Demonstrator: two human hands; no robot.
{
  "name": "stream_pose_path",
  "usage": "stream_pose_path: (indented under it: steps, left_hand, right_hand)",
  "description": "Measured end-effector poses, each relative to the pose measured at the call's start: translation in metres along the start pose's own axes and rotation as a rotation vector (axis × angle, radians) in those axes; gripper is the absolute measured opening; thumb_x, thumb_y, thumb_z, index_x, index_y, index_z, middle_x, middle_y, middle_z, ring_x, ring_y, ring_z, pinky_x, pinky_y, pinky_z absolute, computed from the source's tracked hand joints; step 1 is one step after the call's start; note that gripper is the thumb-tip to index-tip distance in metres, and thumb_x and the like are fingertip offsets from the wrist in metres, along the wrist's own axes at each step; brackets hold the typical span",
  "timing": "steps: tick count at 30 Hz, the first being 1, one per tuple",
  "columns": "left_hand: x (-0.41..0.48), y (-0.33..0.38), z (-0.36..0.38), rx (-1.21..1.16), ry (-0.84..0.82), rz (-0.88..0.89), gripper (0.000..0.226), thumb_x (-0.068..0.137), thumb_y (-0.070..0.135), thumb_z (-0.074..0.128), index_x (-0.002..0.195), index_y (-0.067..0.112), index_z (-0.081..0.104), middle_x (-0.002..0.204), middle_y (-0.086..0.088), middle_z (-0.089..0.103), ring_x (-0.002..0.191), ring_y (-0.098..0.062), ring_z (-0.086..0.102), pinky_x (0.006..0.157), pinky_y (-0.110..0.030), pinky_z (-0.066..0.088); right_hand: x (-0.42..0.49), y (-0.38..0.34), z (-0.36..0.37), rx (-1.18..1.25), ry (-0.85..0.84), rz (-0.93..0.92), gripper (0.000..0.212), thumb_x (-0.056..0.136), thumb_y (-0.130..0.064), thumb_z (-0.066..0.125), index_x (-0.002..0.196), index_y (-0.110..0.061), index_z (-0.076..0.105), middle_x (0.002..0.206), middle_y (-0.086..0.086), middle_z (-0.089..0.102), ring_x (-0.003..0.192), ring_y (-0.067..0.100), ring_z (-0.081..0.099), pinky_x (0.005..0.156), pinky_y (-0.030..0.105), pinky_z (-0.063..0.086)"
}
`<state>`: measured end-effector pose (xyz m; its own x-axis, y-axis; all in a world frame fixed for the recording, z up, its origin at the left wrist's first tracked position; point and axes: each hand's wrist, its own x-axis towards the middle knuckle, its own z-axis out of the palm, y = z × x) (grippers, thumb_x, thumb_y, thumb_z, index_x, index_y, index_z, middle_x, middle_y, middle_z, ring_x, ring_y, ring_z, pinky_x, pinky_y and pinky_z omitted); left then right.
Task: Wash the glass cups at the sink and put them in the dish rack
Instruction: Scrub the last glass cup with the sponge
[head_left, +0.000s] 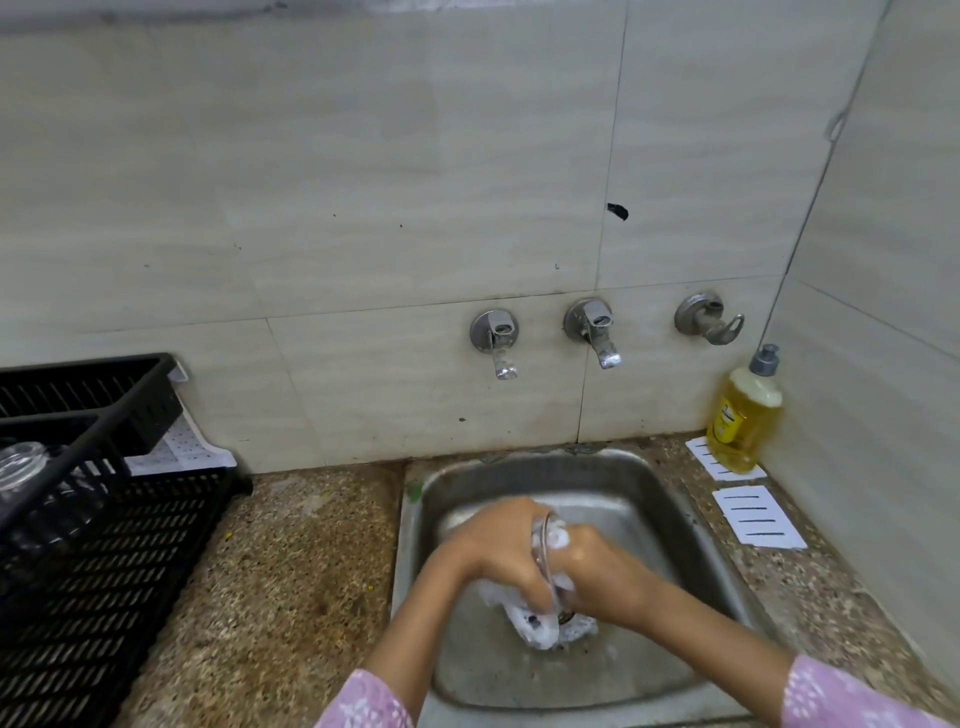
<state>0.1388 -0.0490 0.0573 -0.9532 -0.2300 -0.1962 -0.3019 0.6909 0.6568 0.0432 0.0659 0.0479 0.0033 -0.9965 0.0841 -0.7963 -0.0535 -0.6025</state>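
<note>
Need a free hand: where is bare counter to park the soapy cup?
Free: the speckled counter between the dish rack and the sink. Crowded: right of the sink, where paper cards and the soap bottle sit.

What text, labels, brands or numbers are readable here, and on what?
Clear plastic bottle of yellow dish soap, yellow front label: there is print, but it is too blurred to read.
Two white paper cards beside the bottle: black dashes only, no letters.
Nothing else in view carries text.
</note>
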Motion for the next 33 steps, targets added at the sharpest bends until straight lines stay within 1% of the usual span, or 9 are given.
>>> stream_pose_path:
  steps: [3,5,8,12,16,19,26,31,33]
  left_hand:
    - [0.001,0.012,0.019,0.484,0.348,-0.01,0.052,0.043,0.044,0.067,0.089,0.02,0.061,0.084,0.003,0.064,0.075,-0.02,0.063,0.062,-0.032,0.052]
    - [0.002,0.013,0.031,0.569,0.478,0.016,0.055,0.05,0.043,0.071,0.098,0.019,0.061,0.089,0.002,0.063,0.076,-0.021,0.062,0.064,-0.033,0.051]
    - [0.001,0.009,0.021,0.405,0.267,-0.018,0.052,0.045,0.047,0.066,0.086,0.015,0.062,0.08,0.003,0.064,0.071,-0.017,0.061,0.063,-0.032,0.052]
    - [0.003,0.003,-0.003,-0.024,-0.292,-0.207,0.035,0.036,0.028,0.077,0.063,0.023,0.055,0.052,0.017,0.057,0.056,0.002,0.056,0.061,-0.016,0.049]
    - [0.003,0.0,0.023,0.308,0.102,-0.103,0.042,0.043,0.038,0.07,0.079,0.021,0.06,0.079,0.006,0.062,0.075,-0.016,0.061,0.067,-0.03,0.051]
    - [0.007,-0.001,0.041,0.511,0.355,-0.047,0.048,0.057,0.038,0.071,0.098,0.02,0.056,0.096,0.001,0.061,0.085,-0.021,0.06,0.074,-0.033,0.05]
    - [-0.003,-0.027,0.033,0.003,0.494,-0.266,0.05,0.043,0.039,0.067,0.09,0.028,0.057,0.086,0.012,0.063,0.08,-0.008,0.062,0.069,-0.026,0.054]
    - [-0.013,-0.03,0.033,-0.429,0.66,-0.325,0.051,0.054,0.003,0.081,0.082,0.033,0.051,0.083,0.017,0.058,0.076,0.003,0.057,0.057,-0.003,0.042]
    - [-0.013,-0.027,0.039,-0.487,0.642,-0.299,0.052,0.053,-0.002,0.081,0.081,0.031,0.051,0.08,0.016,0.059,0.071,0.007,0.055,0.055,-0.003,0.042]
  right_hand:
    - [0.007,0.003,0.009,0.521,0.266,0.345,0.026,0.083,0.007,0.055,0.063,-0.008,0.057,0.054,-0.011,0.054,0.055,-0.003,0.056,0.054,0.016,0.039]
    - [0.014,0.003,0.014,0.875,0.303,0.603,0.034,0.091,0.008,0.041,0.063,-0.009,0.047,0.048,0.0,0.049,0.039,0.004,0.051,0.041,0.017,0.039]
    - [0.009,-0.006,0.016,0.556,0.193,0.613,0.028,0.092,0.005,0.041,0.07,-0.01,0.048,0.063,0.0,0.047,0.042,0.001,0.052,0.041,0.01,0.04]
    - [-0.005,-0.009,0.002,-0.101,-0.174,0.205,0.019,0.09,-0.007,0.052,0.104,0.003,0.061,0.092,0.013,0.059,0.088,0.02,0.055,0.074,0.019,0.043]
    - [-0.002,-0.005,0.017,0.306,0.146,0.346,0.01,0.077,-0.002,0.063,0.07,-0.009,0.063,0.068,-0.001,0.06,0.07,0.001,0.052,0.06,0.015,0.039]
    - [0.016,0.01,0.037,1.115,0.463,0.815,0.03,0.082,0.006,0.057,0.055,-0.006,0.05,0.041,0.003,0.052,0.043,0.011,0.053,0.047,0.021,0.046]
    - [0.005,0.01,0.006,1.669,0.278,0.757,0.021,0.086,0.018,0.04,0.083,0.013,0.06,0.066,0.023,0.067,0.052,0.027,0.067,0.043,0.03,0.054]
    - [-0.003,0.029,0.01,1.544,0.572,0.75,0.022,0.08,0.021,0.05,0.075,0.007,0.066,0.081,0.018,0.07,0.056,0.019,0.069,0.051,0.023,0.056]
    - [-0.004,0.031,0.02,1.17,0.713,0.631,0.036,0.072,0.023,0.059,0.09,-0.007,0.068,0.093,0.014,0.07,0.072,0.017,0.07,0.061,0.026,0.056]
